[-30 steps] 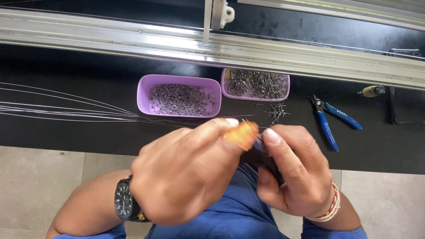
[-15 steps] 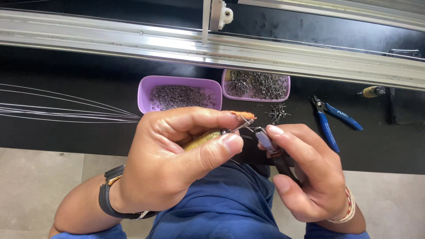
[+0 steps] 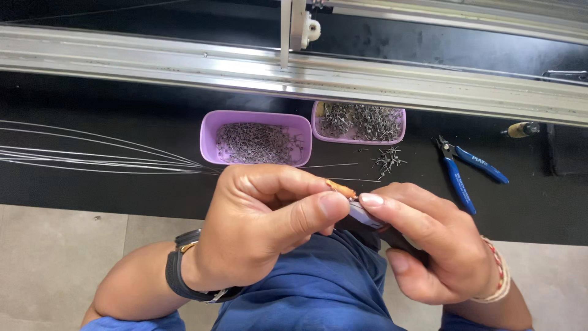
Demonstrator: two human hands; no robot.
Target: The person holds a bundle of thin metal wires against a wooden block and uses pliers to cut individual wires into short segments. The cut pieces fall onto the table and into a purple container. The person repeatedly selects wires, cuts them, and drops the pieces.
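With the left hand [image 3: 263, 230] pinching the small orange piece [image 3: 342, 189] at its fingertips and the right hand [image 3: 429, 245] clenched around a dark-handled tool [image 3: 373, 228] just above the lap, both should stay braced together so the tip meets squarely.

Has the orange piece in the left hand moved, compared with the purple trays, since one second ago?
Yes. The small orange piece pinched by the left hand now sits lower, farther below the right purple tray than before.
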